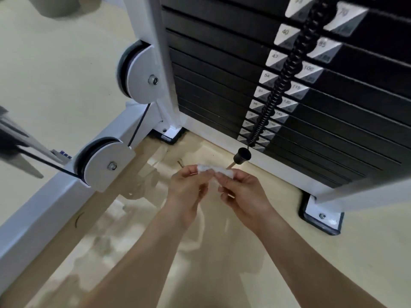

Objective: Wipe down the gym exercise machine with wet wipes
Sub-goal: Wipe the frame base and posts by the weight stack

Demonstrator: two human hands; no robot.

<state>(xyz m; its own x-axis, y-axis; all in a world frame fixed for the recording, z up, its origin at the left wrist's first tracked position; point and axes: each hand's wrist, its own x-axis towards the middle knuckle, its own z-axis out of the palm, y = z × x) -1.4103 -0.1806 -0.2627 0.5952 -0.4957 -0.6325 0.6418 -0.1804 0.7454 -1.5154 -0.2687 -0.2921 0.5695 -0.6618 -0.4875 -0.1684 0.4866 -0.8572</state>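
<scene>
A: Left side of the frame, what's there?

B: White frame beam [33, 210] of the machine [160, 63], running from lower left toward centre. Two pulleys beside it: lower pulley [104, 165], upper pulley [140, 72], with a black cable between them.

A: Hands?

B: Centre of frame, over the floor [66, 74]. Left hand [189, 187] has its fingers curled, pinching one end of the wipe [213, 171]. Right hand [242, 192] pinches the other end. The wipe is bunched between the fingertips and touches no part of the machine.

A: Right of that?

B: Pin knob [242, 155] hanging on a coiled cord [287, 70], just above the wipe. Black weight stack [222, 63] fills the upper right. Foot plate [322, 215] sits at right centre.

A: Progress?

B: Can't tell what has been wiped; no wet streaks readable on the metal. Judging by the grip, the wipe is being unfolded or refolded, not applied. Beam, pulleys, stack and foot plate are all unconfirmed, so count them as left to do.
</scene>
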